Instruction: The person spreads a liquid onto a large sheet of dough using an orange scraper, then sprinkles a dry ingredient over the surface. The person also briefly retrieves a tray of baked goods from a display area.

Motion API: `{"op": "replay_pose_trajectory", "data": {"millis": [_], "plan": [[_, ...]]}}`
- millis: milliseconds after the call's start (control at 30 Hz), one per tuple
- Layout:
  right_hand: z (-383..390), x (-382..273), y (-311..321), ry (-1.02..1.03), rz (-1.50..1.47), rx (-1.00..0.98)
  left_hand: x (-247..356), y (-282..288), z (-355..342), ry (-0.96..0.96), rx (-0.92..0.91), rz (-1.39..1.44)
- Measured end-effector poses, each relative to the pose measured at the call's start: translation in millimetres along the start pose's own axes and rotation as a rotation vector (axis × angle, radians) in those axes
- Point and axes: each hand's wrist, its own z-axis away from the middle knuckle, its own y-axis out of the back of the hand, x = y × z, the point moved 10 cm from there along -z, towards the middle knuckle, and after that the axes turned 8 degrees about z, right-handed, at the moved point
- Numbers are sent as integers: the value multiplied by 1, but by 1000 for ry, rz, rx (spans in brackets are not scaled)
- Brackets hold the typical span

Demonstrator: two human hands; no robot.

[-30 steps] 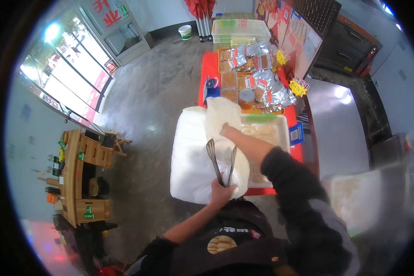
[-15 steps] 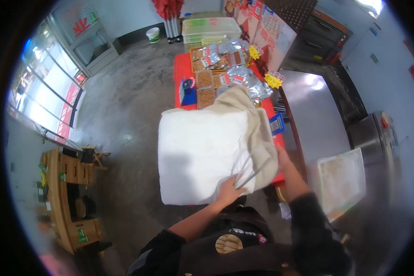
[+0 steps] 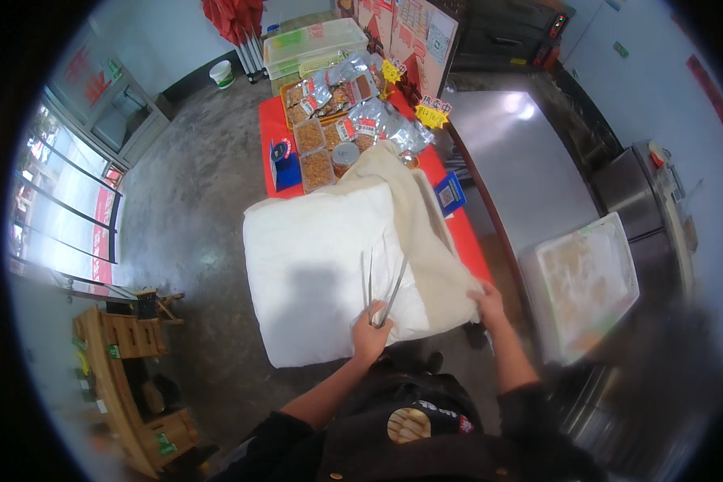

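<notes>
My left hand (image 3: 370, 336) is closed around a pair of metal tongs (image 3: 398, 285), whose two arms point away from me over a white quilted cover (image 3: 317, 273). Over the right part of that cover lies a beige cloth (image 3: 430, 273). My right hand (image 3: 487, 304) pinches the near right corner of the beige cloth. Whatever lies beneath the cover and cloth is mostly hidden; only a pale rim shows at the right side. The cover rests at the near end of a table with a red tablecloth (image 3: 455, 229).
Beyond the cover stand clear tubs of brown food (image 3: 317, 170), silver packets (image 3: 390, 124) and a lidded plastic box (image 3: 317, 48). On the right, a steel worktop (image 3: 530, 177) holds a white tray (image 3: 586, 289). Wooden drawers (image 3: 132, 321) stand at the left.
My right hand has drawn the cloth's corner nearer, and the cloth lies flatter over the cover's right part. The tongs now point more straight ahead. The view has shifted right.
</notes>
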Motion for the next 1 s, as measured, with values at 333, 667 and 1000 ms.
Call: {"op": "replay_pose_trajectory", "data": {"millis": [333,667,1000], "plan": [[45,77,57,296,472,452,39,-26,31,-357,180,-268],[140,165,59,81,392,-310,15,-87,74,-275,402,-405],[231,217,364,48,583,-92,-31,-74,-28,-99,592,-598]]}}
